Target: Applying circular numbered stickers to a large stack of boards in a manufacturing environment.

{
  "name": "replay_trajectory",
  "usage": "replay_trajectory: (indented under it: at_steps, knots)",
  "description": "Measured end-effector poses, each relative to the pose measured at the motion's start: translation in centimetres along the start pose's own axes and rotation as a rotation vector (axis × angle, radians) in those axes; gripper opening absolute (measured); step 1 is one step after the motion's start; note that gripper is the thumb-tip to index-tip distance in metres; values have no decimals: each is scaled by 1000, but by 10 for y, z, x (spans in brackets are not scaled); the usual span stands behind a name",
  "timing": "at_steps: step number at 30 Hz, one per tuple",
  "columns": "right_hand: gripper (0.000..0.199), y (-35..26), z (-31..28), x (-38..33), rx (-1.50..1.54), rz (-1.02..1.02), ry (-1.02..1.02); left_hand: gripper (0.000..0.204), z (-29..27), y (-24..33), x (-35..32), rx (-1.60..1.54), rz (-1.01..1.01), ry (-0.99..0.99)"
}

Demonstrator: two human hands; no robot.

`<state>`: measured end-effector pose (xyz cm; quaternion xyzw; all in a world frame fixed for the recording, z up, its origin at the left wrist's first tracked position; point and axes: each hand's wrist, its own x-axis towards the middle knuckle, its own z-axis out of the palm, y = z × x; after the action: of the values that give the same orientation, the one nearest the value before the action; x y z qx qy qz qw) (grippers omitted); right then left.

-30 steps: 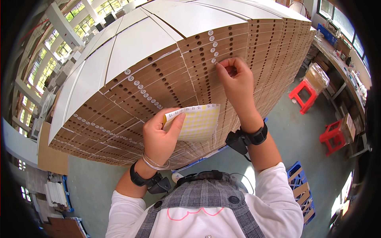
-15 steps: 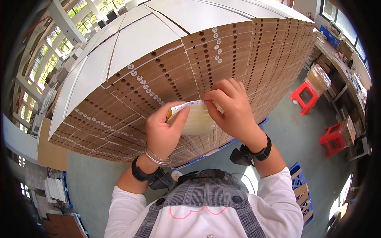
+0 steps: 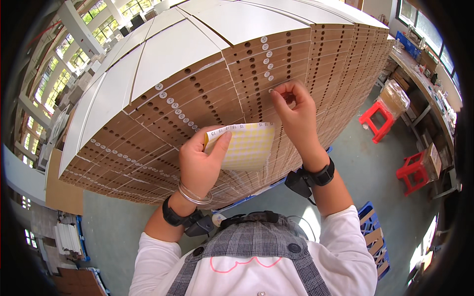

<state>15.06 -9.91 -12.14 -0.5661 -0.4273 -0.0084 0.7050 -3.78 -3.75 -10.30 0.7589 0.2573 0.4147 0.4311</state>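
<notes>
My left hand (image 3: pixel 201 157) pinches a sheet of round stickers (image 3: pixel 247 145) by its left end, thumb in front. The sheet's top edge is folded over and carries a row of white labels; its yellowish back hangs below. Up and to the right, my right hand (image 3: pixel 296 108) pinches a small round white sticker (image 3: pixel 271 91) between thumb and index fingertip, just in front of the stacked boards (image 3: pixel 276 56). These brown board edges have rows of dark holes. A column of round white stickers (image 3: pixel 267 61) runs down one board stack, above my right fingertips.
White top panels (image 3: pixel 177 54) cover the big stack. Red stools (image 3: pixel 379 121) bearing wrapped boxes stand at the right, by a long workbench (image 3: pixel 419 74). A blue pallet (image 3: pixel 374 237) lies on the floor at the lower right.
My right hand has lifted away from the sheet, up and to the right toward the board edges, with a sticker at its fingertips. My left hand keeps its grip on the sheet.
</notes>
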Motion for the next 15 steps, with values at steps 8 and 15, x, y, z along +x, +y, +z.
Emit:
replay_trajectory:
  at_steps: [8, 15]
  knots:
    - [9, -4, 9, 6, -29, 18, 47, 17, -2, -3, 0, -5, 15, -2]
    - [12, -11, 8, 9, -403, -146, 111, 17, -3, -1, -1, 20, 23, -6]
